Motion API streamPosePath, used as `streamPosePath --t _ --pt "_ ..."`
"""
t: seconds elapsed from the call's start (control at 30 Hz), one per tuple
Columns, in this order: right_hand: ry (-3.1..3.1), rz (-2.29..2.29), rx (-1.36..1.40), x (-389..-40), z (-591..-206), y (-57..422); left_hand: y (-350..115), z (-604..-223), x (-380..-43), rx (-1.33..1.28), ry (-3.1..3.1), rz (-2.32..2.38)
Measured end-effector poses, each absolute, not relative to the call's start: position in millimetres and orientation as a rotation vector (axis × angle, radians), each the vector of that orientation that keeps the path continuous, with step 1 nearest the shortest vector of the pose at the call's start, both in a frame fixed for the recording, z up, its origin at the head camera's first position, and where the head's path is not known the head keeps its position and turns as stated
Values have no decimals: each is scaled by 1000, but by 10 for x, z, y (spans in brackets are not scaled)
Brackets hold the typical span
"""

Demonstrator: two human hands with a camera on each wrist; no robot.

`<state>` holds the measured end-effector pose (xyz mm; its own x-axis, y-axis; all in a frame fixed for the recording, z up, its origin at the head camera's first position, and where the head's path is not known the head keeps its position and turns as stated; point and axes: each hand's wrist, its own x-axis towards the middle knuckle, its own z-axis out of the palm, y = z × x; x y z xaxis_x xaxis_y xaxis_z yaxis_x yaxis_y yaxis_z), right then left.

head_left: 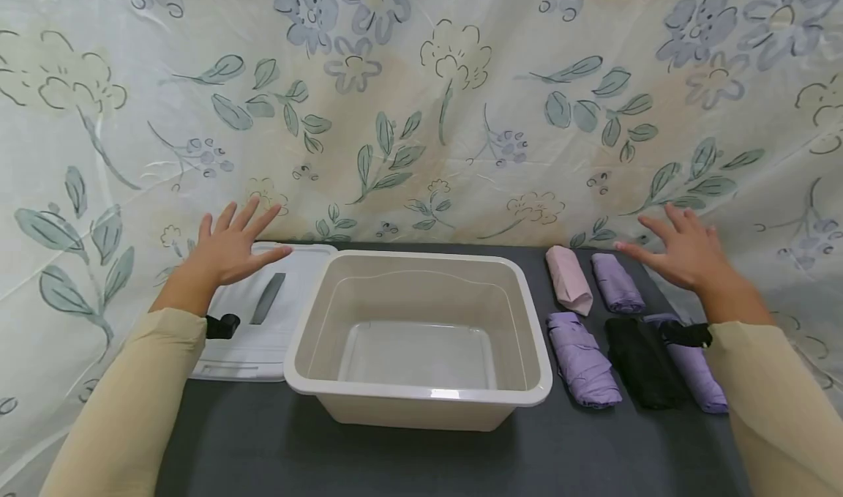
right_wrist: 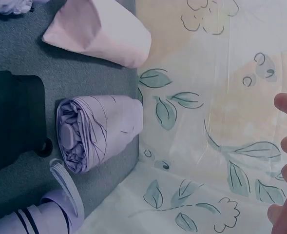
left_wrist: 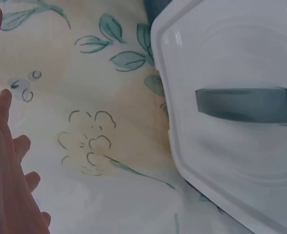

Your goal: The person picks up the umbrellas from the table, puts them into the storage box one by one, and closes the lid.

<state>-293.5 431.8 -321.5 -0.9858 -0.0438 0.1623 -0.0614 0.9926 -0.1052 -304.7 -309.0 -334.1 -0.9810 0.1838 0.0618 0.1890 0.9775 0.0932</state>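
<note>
Spread fingers and nothing gripped: the left hand [head_left: 229, 255] hangs over the white lid [head_left: 240, 352] left of centre in the frame, and the right hand [head_left: 690, 255] beside the rolls at the right. Lowering the right sleeve [head_left: 770, 402] could, it seems, knock the black roll [head_left: 640, 361] and the outer lavender roll [head_left: 701, 381] askew, since both lie close to that wrist. Dragging the lid sideways might jar the beige tub [head_left: 421, 411] at centre, whose rim overlaps it. The pink roll [head_left: 568, 281] looks smooth, its near end folded; the small lavender roll [head_left: 617, 283] is tightly wound, its end pleated.
</note>
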Motion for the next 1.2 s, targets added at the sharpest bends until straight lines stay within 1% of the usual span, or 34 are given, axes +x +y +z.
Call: streamPosePath --t 0.43,0.63,0.9,1.2 --pt "-2952 253 147 -2839 -3339 4258 -2994 -3347 -2883 -338 -2994 -195" --pt "-2970 414 154 -2752 -3373 4165 -2968 -3428 -2802 -381 -2915 -231" --pt "-2912 530 233 -2620 -3432 4003 -2892 -3545 -2654 -435 -2820 -284" --pt "-2855 706 310 -2481 -3575 3844 -2771 -3662 -2511 -508 -2735 -337"
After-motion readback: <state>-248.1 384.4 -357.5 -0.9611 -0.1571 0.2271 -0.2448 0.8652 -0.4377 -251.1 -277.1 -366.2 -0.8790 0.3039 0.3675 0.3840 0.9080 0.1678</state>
